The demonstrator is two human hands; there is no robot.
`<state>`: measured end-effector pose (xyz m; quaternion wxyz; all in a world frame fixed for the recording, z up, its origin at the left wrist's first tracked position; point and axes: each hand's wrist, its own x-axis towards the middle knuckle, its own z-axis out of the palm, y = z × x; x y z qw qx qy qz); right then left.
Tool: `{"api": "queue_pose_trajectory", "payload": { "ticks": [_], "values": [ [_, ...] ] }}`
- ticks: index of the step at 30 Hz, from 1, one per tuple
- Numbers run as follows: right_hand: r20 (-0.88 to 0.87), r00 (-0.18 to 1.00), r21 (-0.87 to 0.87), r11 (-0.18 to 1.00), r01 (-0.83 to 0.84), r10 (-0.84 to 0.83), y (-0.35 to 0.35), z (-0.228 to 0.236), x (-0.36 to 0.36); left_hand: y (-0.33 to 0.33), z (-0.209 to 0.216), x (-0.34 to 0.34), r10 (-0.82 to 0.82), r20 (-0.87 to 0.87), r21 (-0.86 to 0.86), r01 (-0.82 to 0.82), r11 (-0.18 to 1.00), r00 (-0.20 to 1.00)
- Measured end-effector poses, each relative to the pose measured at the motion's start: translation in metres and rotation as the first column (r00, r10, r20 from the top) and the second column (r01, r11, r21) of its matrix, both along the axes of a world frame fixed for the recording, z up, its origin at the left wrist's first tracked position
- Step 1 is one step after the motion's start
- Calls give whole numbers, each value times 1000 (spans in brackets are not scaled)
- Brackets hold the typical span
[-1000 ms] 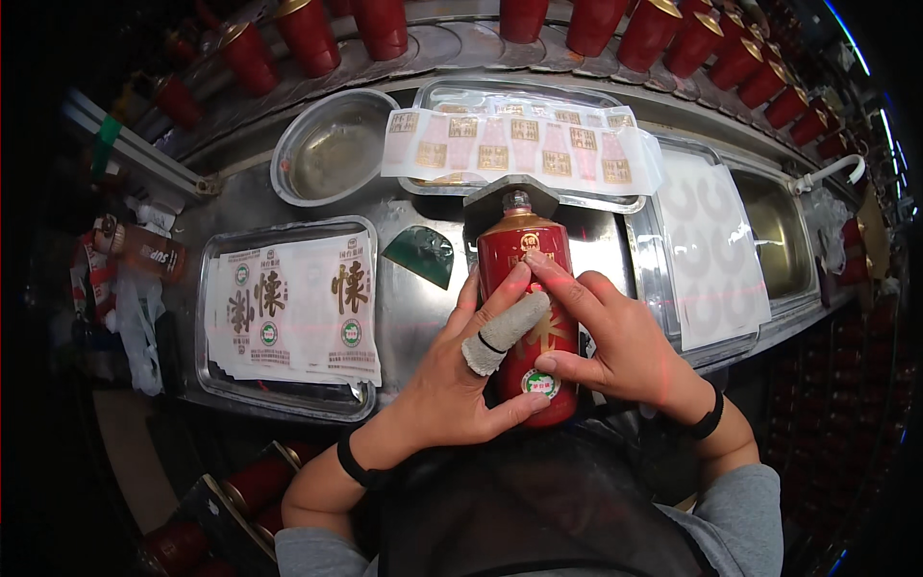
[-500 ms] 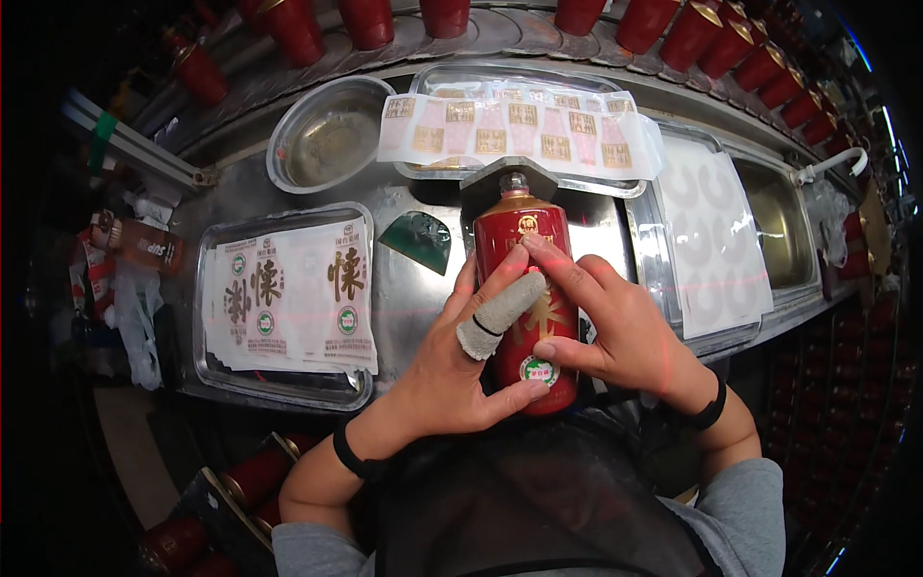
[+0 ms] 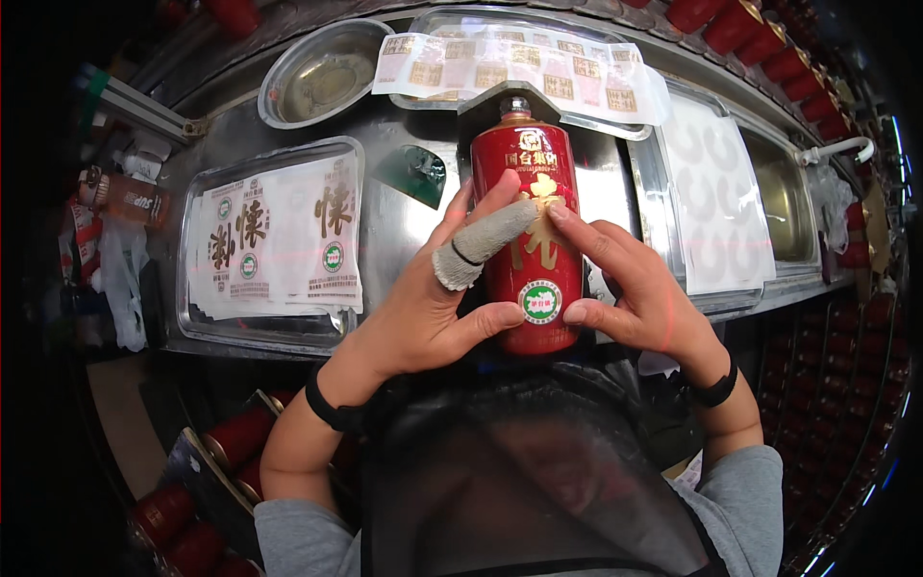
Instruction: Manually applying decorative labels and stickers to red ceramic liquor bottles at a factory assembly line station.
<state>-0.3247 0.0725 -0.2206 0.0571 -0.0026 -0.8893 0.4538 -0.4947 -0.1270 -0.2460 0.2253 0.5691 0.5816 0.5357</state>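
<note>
One steel counter [image 3: 385,236] carries three trays: a left tray [image 3: 260,327] near its left end, a back tray [image 3: 615,128] along the back edge, a right tray [image 3: 654,183] toward the right end. Their printed sheets overlap too much to count. One metal bowl [image 3: 288,60] sits near the back-left corner. One red bottle [image 3: 562,260] lies face up, its base by the middle of the front edge. My left hand [image 3: 413,298], half open, and my right hand [image 3: 639,288], loosely open, touch its face without gripping. One green scraper [image 3: 413,175] lies left of it. Gold lettering [image 3: 534,162] and one round emblem [image 3: 540,302] already mark this face; I judge it nearly finished, but can't tell what's left.
</note>
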Motion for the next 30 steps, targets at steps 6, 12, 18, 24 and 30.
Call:
{"api": "queue_pose_trajectory", "payload": {
  "ticks": [6, 12, 18, 24, 30],
  "values": [
    [-24, 999, -19, 999, -29, 28, -2, -3, 0, -2, -1, 5, 11, -104, -30, -14, 999, 995],
    [10, 1000, -100, 995, -3, 4, -4, 0, 3, -3, -4, 6, 22, -72, -10, -23, 1000, 997],
    [-25, 999, -40, 999, -27, 26, -2, -7, -1, -1, -8, 7, 33, -68, 2, -33, 999, 997],
    [25, 1000, -58, 998, -4, 5, -4, -3, -1, -2, -6, 5, 40, -90, -2, -40, 999, 995],
    [10, 999, -33, 998, 53, -52, -8, -6, -1, -1, 4, 8, 43, -213, 4, -43, 999, 976]
  ]
}}
